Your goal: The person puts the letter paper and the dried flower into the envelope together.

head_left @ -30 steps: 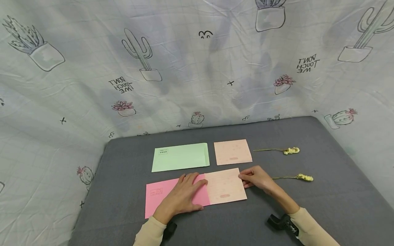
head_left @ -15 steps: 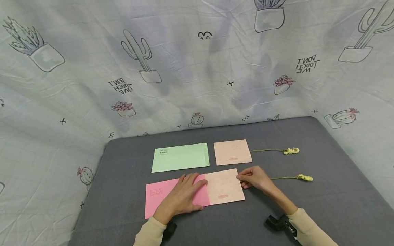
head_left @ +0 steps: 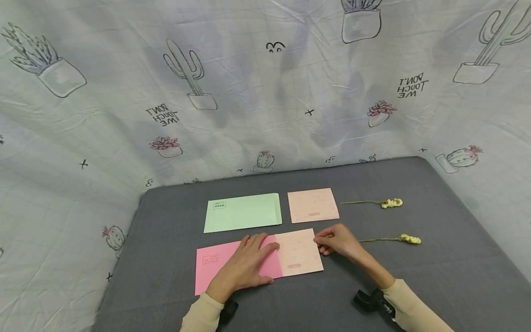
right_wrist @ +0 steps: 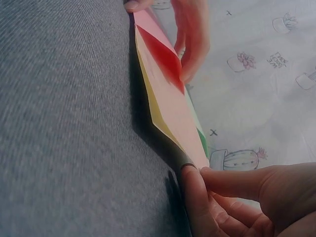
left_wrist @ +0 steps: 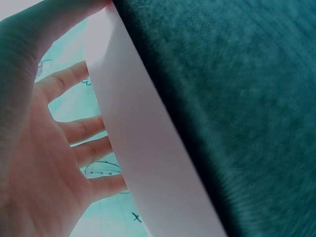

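A pink envelope (head_left: 213, 265) lies on the grey table, with a pale peach card (head_left: 300, 251) partly inside its right end. My left hand (head_left: 246, 265) rests across the envelope near that opening, fingers spread along the top and thumb at the lower edge. In the right wrist view the envelope's mouth (right_wrist: 165, 61) gapes a little around the card (right_wrist: 180, 116). My right hand (head_left: 340, 242) pinches the card's right edge between thumb and index finger. Seen from the left wrist, my left hand (left_wrist: 54, 148) has its fingers behind the pale paper edge (left_wrist: 143, 138).
Behind the pink envelope lie a green envelope (head_left: 242, 213) and a second peach card (head_left: 313, 206). Two yellow flower stems (head_left: 392, 203) lie on the right; the nearer flower (head_left: 410, 239) is beyond my right hand. Patterned cloth (head_left: 249, 92) hangs behind the grey table (head_left: 166, 230).
My right hand has moved left with the card, and less of the card shows outside the pink envelope. The left hand has stayed in place.
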The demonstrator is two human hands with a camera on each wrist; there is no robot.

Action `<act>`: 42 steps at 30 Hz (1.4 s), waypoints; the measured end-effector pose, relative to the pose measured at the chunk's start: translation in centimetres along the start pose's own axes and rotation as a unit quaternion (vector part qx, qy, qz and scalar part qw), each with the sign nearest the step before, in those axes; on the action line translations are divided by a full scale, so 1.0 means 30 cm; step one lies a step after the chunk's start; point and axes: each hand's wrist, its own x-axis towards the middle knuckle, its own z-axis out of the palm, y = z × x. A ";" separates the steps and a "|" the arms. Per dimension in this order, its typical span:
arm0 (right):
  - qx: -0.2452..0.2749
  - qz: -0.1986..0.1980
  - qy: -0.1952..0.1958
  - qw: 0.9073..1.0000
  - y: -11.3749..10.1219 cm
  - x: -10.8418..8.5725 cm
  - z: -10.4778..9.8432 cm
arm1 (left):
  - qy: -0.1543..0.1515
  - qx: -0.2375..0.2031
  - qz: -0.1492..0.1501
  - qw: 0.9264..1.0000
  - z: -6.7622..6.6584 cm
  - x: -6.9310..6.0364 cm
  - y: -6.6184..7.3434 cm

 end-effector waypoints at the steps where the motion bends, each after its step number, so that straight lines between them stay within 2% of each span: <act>1: 0.002 0.000 0.000 1.000 -0.003 0.000 0.002 | 0.001 0.000 0.000 1.000 0.000 0.000 0.000; 10: -0.005 0.012 0.002 1.000 -0.010 0.000 0.023 | -0.003 0.001 0.000 1.000 0.002 0.000 0.004; 32: 0.007 0.005 0.007 1.000 -0.007 0.010 0.029 | -0.004 0.002 0.000 1.000 -0.002 0.002 0.004; 42: -0.009 -0.004 -0.002 1.000 -0.017 0.011 0.049 | -0.005 0.006 -0.002 1.000 -0.008 0.001 0.003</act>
